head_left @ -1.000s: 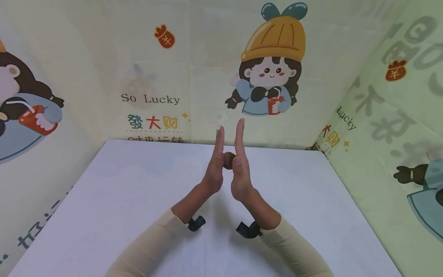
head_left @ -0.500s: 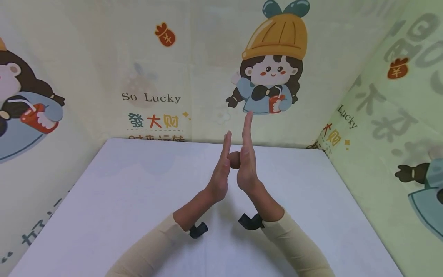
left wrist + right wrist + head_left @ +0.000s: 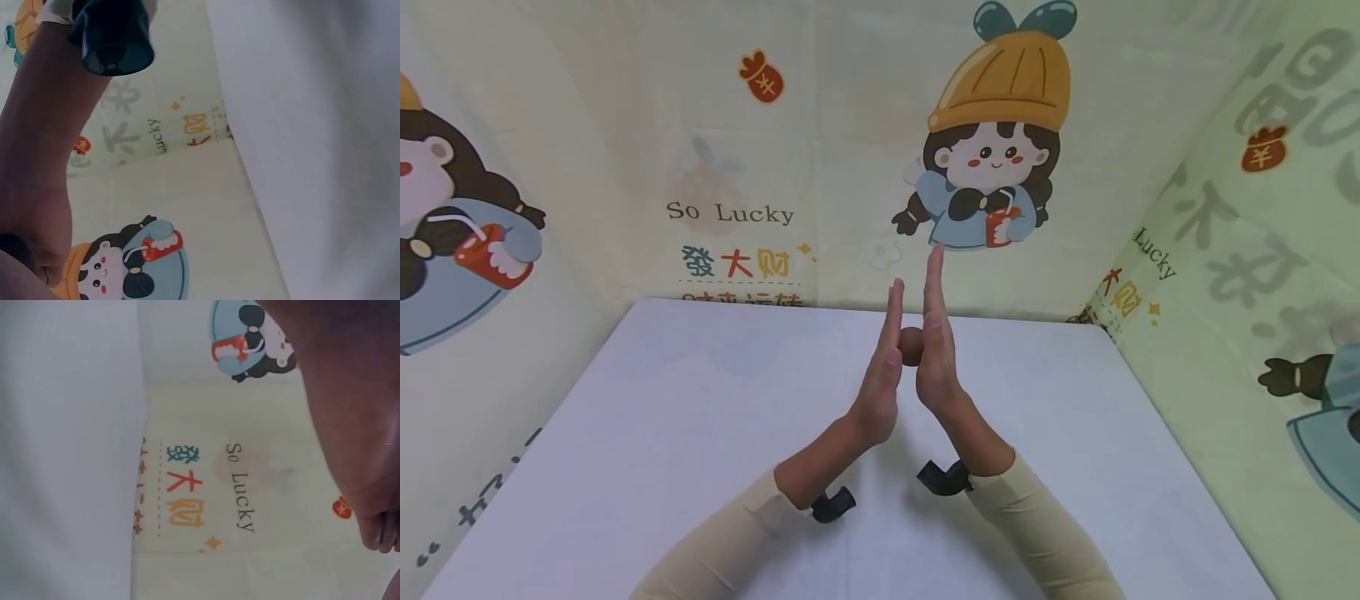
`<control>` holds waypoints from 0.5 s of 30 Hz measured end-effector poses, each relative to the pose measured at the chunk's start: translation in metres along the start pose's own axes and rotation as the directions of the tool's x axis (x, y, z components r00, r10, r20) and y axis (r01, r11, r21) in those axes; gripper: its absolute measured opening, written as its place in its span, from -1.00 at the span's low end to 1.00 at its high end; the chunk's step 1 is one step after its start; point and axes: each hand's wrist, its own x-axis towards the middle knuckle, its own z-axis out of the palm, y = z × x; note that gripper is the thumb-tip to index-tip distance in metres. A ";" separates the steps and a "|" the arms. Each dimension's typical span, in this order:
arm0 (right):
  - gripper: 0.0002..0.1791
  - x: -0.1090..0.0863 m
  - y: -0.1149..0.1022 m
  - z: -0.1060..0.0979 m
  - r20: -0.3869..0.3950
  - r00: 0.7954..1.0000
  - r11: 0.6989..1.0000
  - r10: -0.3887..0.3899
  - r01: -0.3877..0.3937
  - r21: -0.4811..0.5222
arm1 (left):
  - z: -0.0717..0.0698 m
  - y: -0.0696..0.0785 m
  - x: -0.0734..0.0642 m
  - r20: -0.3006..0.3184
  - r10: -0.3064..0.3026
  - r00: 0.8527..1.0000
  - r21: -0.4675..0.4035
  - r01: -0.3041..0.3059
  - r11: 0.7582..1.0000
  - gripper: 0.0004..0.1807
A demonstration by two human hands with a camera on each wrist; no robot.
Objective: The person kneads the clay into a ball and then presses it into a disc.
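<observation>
A small, smooth brown ball [image 3: 912, 347] sits between two facing palms above the table in the head view. On its left side presses the left hand [image 3: 880, 379], fingers straight and pointing away. The right hand [image 3: 936, 358] presses from the other side, its straight fingers reaching a little higher than the left ones. Below the ball, a gap separates the heels of the hands. In the left wrist view, part of the dark ball [image 3: 14, 249] shows at the lower left edge. Much of both hands lies outside the wrist views.
Beneath the hands lies a white table [image 3: 700, 400], its far edge meeting a printed cloth wall [image 3: 842, 150] with cartoon figures. Another printed wall [image 3: 1210, 275] stands on the right. A dark curved band piece [image 3: 833, 505] sticks out at the left wrist, another [image 3: 943, 478] at the right.
Both hands have shifted slightly right with the ball between them. The right hand has slid forward against the left, so its fingertips now stand higher. Over the last half second they barely move.
</observation>
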 end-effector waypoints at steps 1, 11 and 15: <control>-0.06 -0.001 0.001 0.000 0.003 1.000 1.000 0.009 -0.009 0.007 | 0.000 0.001 0.000 -0.002 0.008 1.000 0.002 -0.008 1.000 -0.11; -0.13 -0.011 0.014 0.004 0.032 0.998 0.997 0.062 -0.063 0.050 | -0.005 0.008 0.010 -0.034 0.027 0.999 -0.024 -0.028 0.999 -0.07; -0.12 -0.013 0.016 0.008 0.053 0.998 0.997 0.042 -0.045 0.060 | -0.009 0.009 0.015 -0.050 0.031 0.998 -0.036 -0.033 0.999 -0.10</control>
